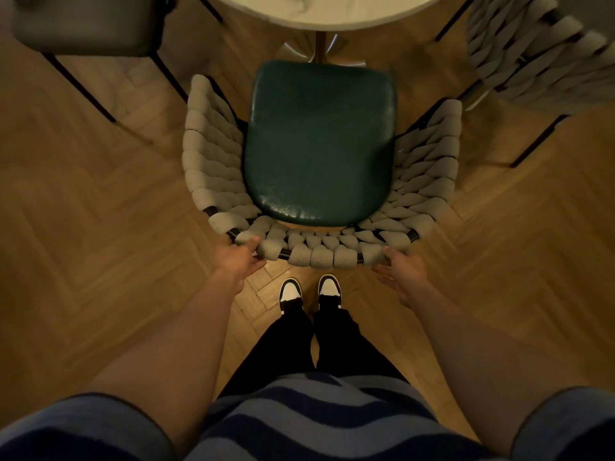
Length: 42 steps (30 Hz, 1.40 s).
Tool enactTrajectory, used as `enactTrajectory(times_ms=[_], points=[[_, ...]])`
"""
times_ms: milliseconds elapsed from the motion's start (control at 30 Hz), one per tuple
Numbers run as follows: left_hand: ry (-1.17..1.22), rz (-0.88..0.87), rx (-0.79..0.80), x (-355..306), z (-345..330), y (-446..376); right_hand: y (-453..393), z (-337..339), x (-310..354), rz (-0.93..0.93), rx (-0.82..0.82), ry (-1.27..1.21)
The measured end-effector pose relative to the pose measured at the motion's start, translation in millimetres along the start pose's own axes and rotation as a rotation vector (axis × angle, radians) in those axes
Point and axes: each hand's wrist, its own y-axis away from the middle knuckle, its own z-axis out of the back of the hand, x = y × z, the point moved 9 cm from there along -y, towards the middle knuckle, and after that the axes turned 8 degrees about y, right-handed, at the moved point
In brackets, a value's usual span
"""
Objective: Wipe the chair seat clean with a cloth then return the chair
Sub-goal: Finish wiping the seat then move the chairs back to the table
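Observation:
The chair stands right in front of me, facing the table, with a dark green padded seat (319, 144) and a curved backrest (319, 254) woven from thick beige cord on a black frame. My left hand (238, 259) grips the left rear of the backrest rim, thumb on top and fingers curled below. At the right rear of the rim is my right hand (401, 272), whose thumb touches the weave while the fingers lie straight and spread beneath. No cloth is in view.
A round white table (326, 11) on a metal pedestal (321, 48) stands just beyond the chair. A dark chair (86, 24) is at the far left and another woven chair (539, 54) at the far right. My feet (309, 292) stand on herringbone wood floor behind the backrest.

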Motion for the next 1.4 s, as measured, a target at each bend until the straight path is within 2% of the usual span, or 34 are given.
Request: enactTrajectory(times_ms=[67,133,200,333,567,700,967,1200,1400], points=[[-0.047,-0.041,-0.016,-1,12,6,11,1,-3,0.033,0.01,0.119],[-0.147,-0.092,-0.054,-3,28,13,24,-5,1,0.145,0.023,0.362],[-0.292,-0.142,-0.022,-3,38,19,38,-25,5,0.262,0.109,0.582],[-0.556,-0.2,0.065,4,55,27,57,-81,11,0.37,0.307,0.946],[-0.521,-0.054,0.085,16,124,15,90,-200,37,0.577,0.494,1.429],[-0.493,-0.055,0.068,-6,177,-3,109,-275,55,0.651,0.511,1.618],[-0.563,-0.064,0.032,-77,305,-50,146,-422,91,0.703,0.465,1.766],[-0.537,-0.054,-0.038,-155,397,-92,192,-543,155,0.792,0.511,1.674],[-0.537,-0.05,-0.089,-230,448,-134,192,-627,222,0.794,0.555,1.628]])
